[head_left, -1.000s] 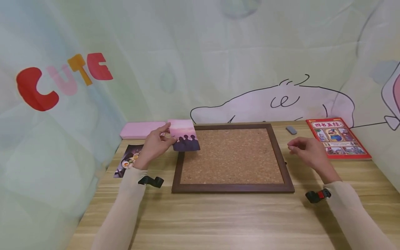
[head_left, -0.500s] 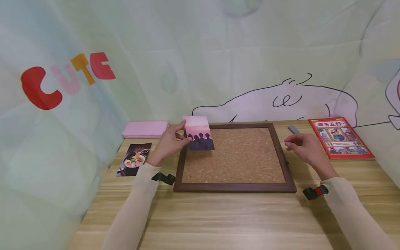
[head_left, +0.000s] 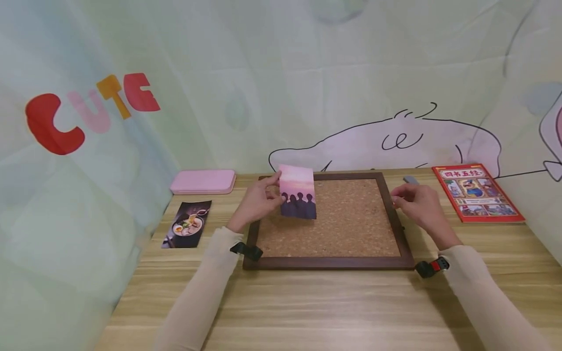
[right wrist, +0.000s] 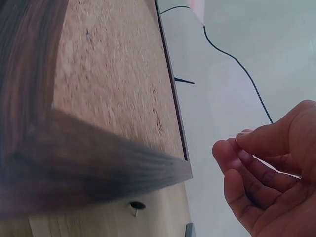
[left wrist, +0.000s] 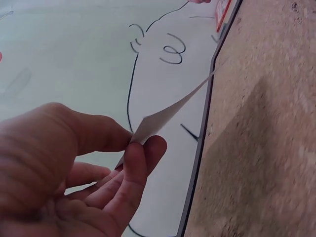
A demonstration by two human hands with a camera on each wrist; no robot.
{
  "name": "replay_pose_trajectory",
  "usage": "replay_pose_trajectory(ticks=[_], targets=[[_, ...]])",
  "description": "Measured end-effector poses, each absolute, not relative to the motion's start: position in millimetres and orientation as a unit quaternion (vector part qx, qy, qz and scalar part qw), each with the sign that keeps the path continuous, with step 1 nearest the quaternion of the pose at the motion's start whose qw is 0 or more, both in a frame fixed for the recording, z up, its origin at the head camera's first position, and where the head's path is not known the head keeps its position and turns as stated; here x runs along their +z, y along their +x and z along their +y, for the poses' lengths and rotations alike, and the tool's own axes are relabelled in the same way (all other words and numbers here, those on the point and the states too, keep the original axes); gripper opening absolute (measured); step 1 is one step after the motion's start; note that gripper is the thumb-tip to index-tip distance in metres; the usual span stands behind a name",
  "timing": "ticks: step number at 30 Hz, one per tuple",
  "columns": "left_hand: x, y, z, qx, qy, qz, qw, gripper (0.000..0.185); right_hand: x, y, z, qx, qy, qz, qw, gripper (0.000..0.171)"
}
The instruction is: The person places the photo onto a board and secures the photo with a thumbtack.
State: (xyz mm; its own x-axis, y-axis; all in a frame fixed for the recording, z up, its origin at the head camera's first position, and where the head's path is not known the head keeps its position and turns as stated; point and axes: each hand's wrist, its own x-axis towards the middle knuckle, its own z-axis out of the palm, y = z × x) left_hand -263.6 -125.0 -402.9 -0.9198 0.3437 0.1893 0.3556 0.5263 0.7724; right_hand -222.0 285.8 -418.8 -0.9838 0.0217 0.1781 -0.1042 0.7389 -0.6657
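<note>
Left hand pinched the sunset photo card over the cork board, upper left, not pinned yet. Right hand had its fingertips pressed together at the board's right edge; can't tell if they held anything.

Left hand fills lower left of frame, thumb and fingers pinching card by one corner. Card seen edge-on, pale underside showing, tilted up toward right. Cork board fills right side, dark wooden frame running along its edge. Card's shadow falls on cork. Behind: pale green backdrop with black line drawing.
</note>
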Motion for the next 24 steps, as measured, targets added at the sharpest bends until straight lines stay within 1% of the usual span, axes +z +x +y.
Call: replay_pose_trajectory(ticks=[4, 13, 24], targets=[[-407.3, -262.1, -114.6, -0.458, -0.194, -0.867, -0.009, 0.074, -419.5, -222.5, 280.6, 0.365, 0.021, -0.927, 0.084, 0.016], [-409.8, -262.1, -96.5, -0.458, -0.204, -0.865, -0.016, 0.076, -421.0, -220.6, 278.0, 0.375, 0.022, -0.922, 0.093, 0.017], [-416.8, -260.6, -70.7, -0.48, -0.216, -0.849, -0.053, 0.077, -424.6, -223.7, 277.3, 0.382, 0.016, -0.92, 0.087, 0.018]])
